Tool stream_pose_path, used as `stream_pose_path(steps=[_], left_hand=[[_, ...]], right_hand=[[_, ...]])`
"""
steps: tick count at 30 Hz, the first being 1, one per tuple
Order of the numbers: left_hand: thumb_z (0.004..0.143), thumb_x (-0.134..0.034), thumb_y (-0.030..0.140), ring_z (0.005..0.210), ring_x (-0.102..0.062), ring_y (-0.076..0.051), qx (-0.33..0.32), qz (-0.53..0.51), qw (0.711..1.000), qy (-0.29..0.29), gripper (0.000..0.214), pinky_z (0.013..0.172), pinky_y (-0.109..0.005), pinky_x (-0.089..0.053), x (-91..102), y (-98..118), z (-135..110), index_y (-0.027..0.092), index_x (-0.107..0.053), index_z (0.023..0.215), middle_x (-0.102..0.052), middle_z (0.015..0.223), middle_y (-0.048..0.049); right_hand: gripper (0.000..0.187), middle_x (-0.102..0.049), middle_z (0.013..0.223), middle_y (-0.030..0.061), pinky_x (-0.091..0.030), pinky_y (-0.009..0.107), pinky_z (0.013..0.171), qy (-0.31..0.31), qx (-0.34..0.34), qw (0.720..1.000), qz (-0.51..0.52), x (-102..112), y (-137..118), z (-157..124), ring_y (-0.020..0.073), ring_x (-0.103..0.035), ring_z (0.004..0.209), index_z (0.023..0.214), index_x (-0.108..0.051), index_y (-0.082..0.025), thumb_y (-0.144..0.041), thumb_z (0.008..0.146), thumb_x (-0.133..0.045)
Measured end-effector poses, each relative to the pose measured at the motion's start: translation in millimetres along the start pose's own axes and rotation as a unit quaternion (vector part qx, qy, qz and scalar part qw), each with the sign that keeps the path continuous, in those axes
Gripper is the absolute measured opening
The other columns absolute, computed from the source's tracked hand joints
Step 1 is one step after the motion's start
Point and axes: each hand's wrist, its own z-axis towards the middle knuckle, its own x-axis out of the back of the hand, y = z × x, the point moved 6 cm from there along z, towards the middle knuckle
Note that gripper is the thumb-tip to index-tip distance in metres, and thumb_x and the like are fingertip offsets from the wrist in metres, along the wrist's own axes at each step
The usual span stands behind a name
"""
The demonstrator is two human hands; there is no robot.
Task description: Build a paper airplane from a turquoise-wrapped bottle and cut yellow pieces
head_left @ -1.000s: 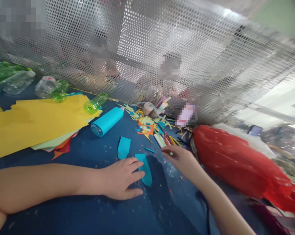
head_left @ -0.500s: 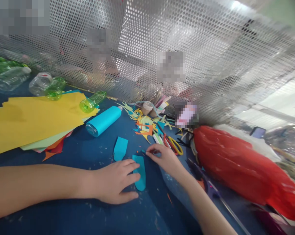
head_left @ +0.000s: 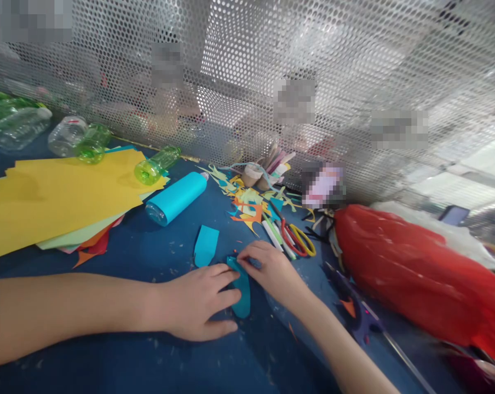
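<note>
Bright white light shows through the holey metal wall (head_left: 239, 60) and at the far right, where things look smeared and stretched. The red bag (head_left: 399, 262) has shiny spots, and a soft shadow darkens the blue paper strip (head_left: 242, 303). Blocky squares (head_left: 294, 101) hide some spots.

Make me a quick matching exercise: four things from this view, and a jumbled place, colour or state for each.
Column 1
1. left hand
2. wrapped bottle
3. purple glue gun
4. yellow paper sheets

Column 2
A. between the right forearm and the red plastic bag
B. on top of other coloured sheets
C. fingers spread, on a blue paper cutout
D. blue, lying on its side

Pairs: 1-C; 2-D; 3-A; 4-B
</note>
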Motion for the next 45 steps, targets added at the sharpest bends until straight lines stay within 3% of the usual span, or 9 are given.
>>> stream_pose_path(steps=[31,36,39,45], left_hand=[[0.086,-0.044,0.045,0.119,-0.041,-0.033,-0.003,-0.001,1.0,0.001,0.045,0.1,-0.045,-0.035,0.7,1,1,0.011,-0.055,0.112,-0.049,0.127,-0.0194],[0.086,-0.043,0.045,0.119,-0.042,-0.033,-0.002,0.0,1.0,-0.004,0.045,0.099,-0.045,-0.036,1.0,0,1,0.012,-0.055,0.114,-0.049,0.128,-0.0188],[0.086,-0.043,0.045,0.121,-0.041,-0.033,-0.003,-0.006,1.0,-0.001,0.046,0.099,-0.046,-0.036,1.4,0,0,0.012,-0.054,0.116,-0.048,0.129,-0.0192],[0.086,-0.044,0.044,0.121,-0.041,-0.035,0.002,-0.007,1.0,-0.002,0.047,0.098,-0.047,-0.037,1.2,0,0,0.011,-0.055,0.117,-0.048,0.13,-0.0198]], right_hand=[[0.011,-0.066,0.076,0.0033,-0.049,0.032,0.073,-0.019,0.003,1.0,0.022,-3,0,3,0.018,-0.061,0.08,0.073,-0.066,-0.02,-0.013,0.078,-0.059],[0.014,-0.068,0.087,0.0042,-0.049,0.034,0.079,-0.028,-0.026,0.998,0.049,6,8,1,0.0185,-0.062,0.085,0.085,-0.069,-0.023,-0.017,0.081,-0.057],[0.014,-0.068,0.085,0.0039,-0.051,0.032,0.071,-0.021,-0.049,0.997,0.052,13,18,-2,0.0173,-0.062,0.078,0.085,-0.068,-0.023,-0.021,0.082,-0.054],[0.01,-0.066,0.085,0.0031,-0.05,0.028,0.068,-0.042,-0.077,0.993,0.074,7,25,-3,0.0157,-0.061,0.076,0.085,-0.067,-0.022,-0.021,0.079,-0.059]])
